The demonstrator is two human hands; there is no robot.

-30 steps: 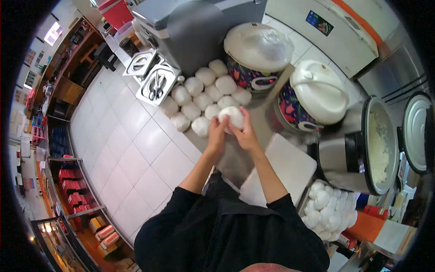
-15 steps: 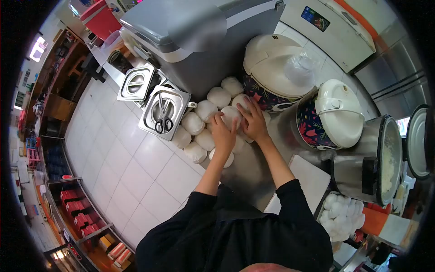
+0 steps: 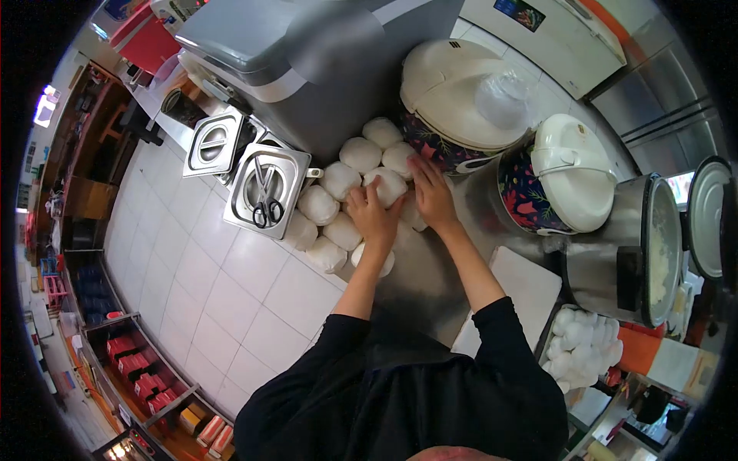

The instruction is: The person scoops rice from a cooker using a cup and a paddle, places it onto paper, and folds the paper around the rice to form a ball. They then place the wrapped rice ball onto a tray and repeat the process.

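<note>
White round bowls (image 3: 318,204) with domed white tops stand packed together on the steel counter. My left hand (image 3: 374,220) reaches into the cluster, index finger and thumb apart, fingertips against one white bowl (image 3: 387,187). On the other side of that bowl is my right hand (image 3: 434,198), its fingers stretched out and lying over the edge of a neighbouring bowl (image 3: 397,158). Part of the cluster is hidden under my hands. To the left, scissors (image 3: 267,197) rest on a steel lidded pan (image 3: 244,219).
Behind the bowls stands a large grey bin (image 3: 338,100). At right are two flower-patterned rice cookers (image 3: 453,146) (image 3: 523,196) and an open steel pot (image 3: 607,265) of rice. A white board (image 3: 511,288) and stacked white bowls (image 3: 582,346) lie nearer my right arm.
The view has shifted slightly, moving the counter things up and left. My right hand's fingers are closer together. My left hand stays at the same bowl.
</note>
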